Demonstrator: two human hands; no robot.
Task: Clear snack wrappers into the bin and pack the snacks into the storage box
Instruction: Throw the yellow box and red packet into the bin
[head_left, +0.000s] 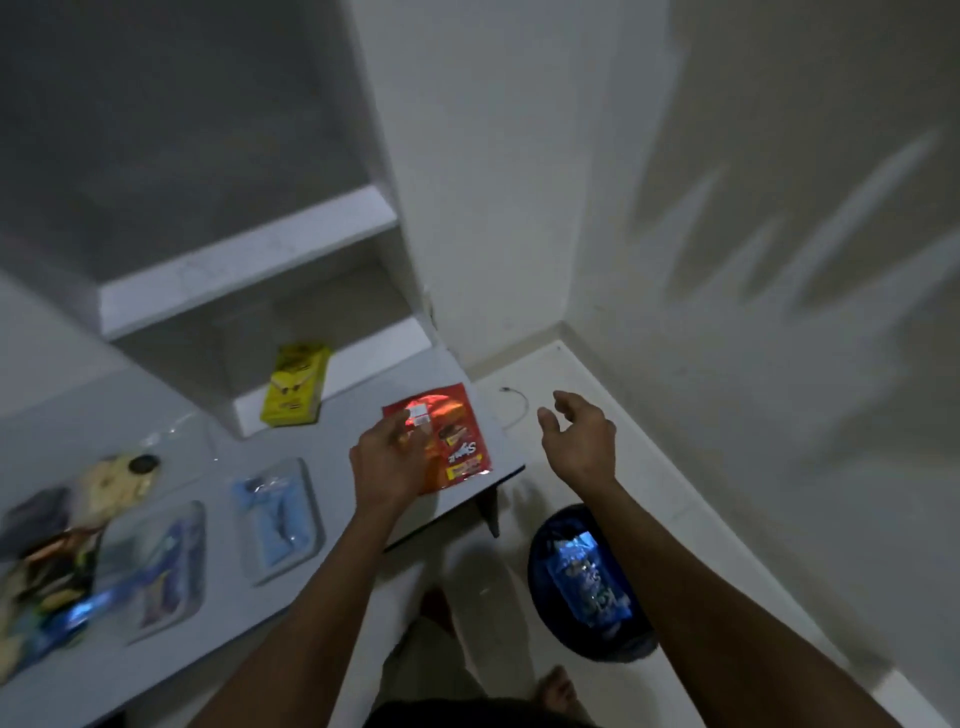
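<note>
A flat red snack wrapper (457, 441) lies at the right end of the pale table (332, 499). My left hand (389, 462) rests on its left part, fingers pressed down on it. My right hand (579, 439) hovers open above the floor, to the right of the table's edge. Below it on the floor stands a dark blue bin (545, 577) with a blue wrapper (587, 582) inside. A clear storage box (156, 566) sits on the table at the left, with a blue packet in it. A clear lid or tray (275, 514) lies beside it.
A yellow snack box (296, 384) leans against the low white shelf (337, 369). Several loose snacks and wrappers (57, 540) pile up at the table's far left. A thin cable (514, 405) lies on the floor near the wall corner. My bare foot (558, 691) shows below.
</note>
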